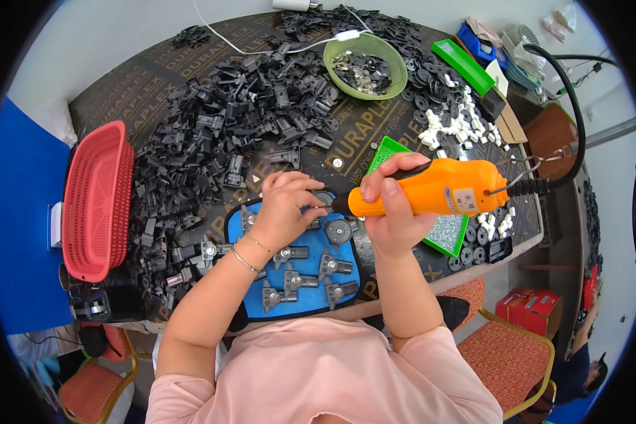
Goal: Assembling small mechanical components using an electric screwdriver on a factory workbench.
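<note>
at the left side of the dark tabletop [134, 81], i see a long red basket [97, 205] with slotted walls, next to a wide heap of black plastic parts [240, 106]. toward the back, a round pale-green basket [401, 74] holds small silver and black pieces [364, 71], too jumbled for me to sort. on the right, a green tray [389, 147] carries many tiny silvery bits [446, 234] in its near section; my right hand [401, 205] and the orange screwdriver [438, 187] cover its middle, so i can't tell whether it is one tray or two. contents of the farther green tray [463, 67] are hard to read at that angle. i have my right fingers wrapped round the screwdriver, its dark nose pointing left at a grey round part [324, 200] by the far edge of the blue mat [311, 304]. my left hand [284, 212] has its fingers bent over that part; they partly hide it and the screwdriver's tip, and i can't tell whether they pinch it or merely touch it. several grey assemblies [297, 281] lie on the mat nearer me, beside my left forearm [212, 304], which blocks some of the mat.
</note>
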The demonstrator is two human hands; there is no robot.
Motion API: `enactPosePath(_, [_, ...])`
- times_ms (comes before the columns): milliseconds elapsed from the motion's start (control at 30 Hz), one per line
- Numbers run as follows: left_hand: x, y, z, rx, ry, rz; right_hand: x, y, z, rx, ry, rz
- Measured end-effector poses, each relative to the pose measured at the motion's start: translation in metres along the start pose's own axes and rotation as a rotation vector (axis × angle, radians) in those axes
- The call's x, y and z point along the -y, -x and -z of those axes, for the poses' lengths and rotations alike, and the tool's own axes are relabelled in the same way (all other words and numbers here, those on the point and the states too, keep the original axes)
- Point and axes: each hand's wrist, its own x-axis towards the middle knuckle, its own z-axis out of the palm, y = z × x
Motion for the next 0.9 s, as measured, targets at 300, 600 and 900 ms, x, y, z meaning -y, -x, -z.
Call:
enactPosePath(300, [-0.0031,0.0011,-0.0001,-0.01,-0.005,0.025,-0.0016,0.0007,-0.0008,0.003,0.019,-0.018])
enactPosePath(600, [-0.0035,0.002,-0.0024,-0.033,-0.016,0.044,-0.0009,0.0028,-0.0016,0.003,0.054,-0.013])
enactPosePath(900, [-0.0054,0.0015,-0.0021,-0.037,-0.023,0.041,-0.0006,0.0028,-0.0011,0.015,0.042,0.01])
